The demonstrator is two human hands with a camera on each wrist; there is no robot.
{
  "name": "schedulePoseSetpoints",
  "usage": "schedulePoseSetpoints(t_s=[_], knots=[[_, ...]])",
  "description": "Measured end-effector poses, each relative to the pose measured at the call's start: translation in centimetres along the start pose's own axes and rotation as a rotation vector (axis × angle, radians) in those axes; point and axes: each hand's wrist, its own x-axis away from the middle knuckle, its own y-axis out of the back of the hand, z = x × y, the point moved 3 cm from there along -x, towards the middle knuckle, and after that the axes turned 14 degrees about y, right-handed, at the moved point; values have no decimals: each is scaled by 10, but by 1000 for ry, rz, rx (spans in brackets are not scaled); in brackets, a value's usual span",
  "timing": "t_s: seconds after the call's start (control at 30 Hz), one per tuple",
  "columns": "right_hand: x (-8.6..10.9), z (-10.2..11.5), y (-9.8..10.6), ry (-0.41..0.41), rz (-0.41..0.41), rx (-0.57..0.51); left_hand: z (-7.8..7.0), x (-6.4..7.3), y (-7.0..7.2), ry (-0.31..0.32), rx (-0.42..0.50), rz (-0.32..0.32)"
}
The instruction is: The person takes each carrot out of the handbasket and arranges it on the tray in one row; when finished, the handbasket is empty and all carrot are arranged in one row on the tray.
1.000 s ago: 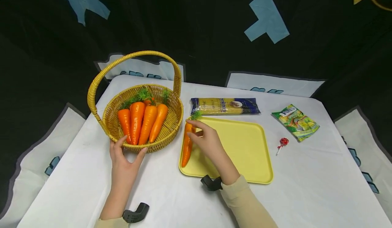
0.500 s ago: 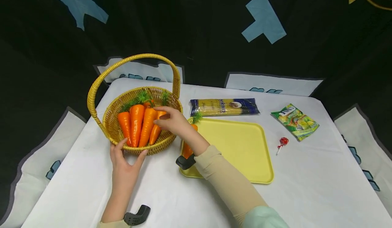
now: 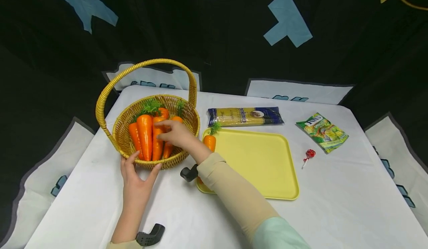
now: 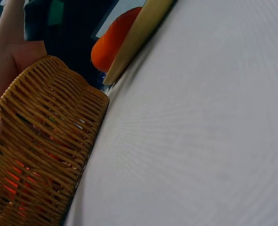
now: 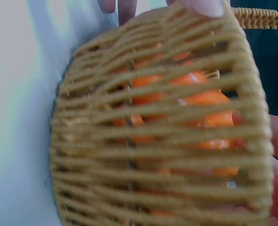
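Left hand (image 3: 138,184) holds front rim of basket (image 3: 174,162); right hand (image 3: 179,133) touches carrot (image 3: 157,146) inside, pinch cannot be confirmed. Risks: crowded leafy tops (image 3: 152,106) might snag, dragging neighbouring carrots (image 3: 145,139); glossy skin may slip; loosened left hold could let basket tip.

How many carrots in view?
6 visible: in the basket, the leftmost carrot, second carrot, third carrot, fourth carrot partly behind the right hand, and rear carrot; one carrot on the yellow tray. More may be hidden.
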Motion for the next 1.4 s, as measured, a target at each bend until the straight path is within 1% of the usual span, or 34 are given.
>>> schedulePoseSetpoints(t_s=[0.07, 0.17, 0.23, 0.3, 0.4, 0.57, 0.67, 0.77, 0.93, 1.03, 1.27, 1.4], knots=[[-1, 0, -5, 10, 26, 25, 0, 0, -1, 5, -2, 1], [-2, 0, -10, 41, 58, 125, -1, 1, -1, 10, -11, 0], [-2, 1, -12, 57, 64, 185, -1, 1, -1, 13, -19, -2], [-2, 2, -13, 66, 64, 222, -1, 0, -1, 6, -22, -9], [-2, 2, -14, 73, 62, 229, -1, 0, -1, 0, -25, -12], [0, 2, -13, 114, 41, 208, 0, 0, 0, 3, -18, -3], [1, 1, -12, 154, 5, 179, 0, 0, 0, 2, -15, -1], [3, 2, -9, 195, -33, 129, -1, 0, 0, -13, -16, -9], [8, 5, -2, 223, -75, 31, -2, 0, 1, -35, -15, -18], [14, 8, 6, 234, -103, -9, -2, 1, 1, -26, -20, -11], [28, 20, 29, 298, -159, -158, -1, 0, 2, 6, -30, -4], [43, 24, 45, 313, -175, -190, 1, 0, 0, 19, -24, 3]])
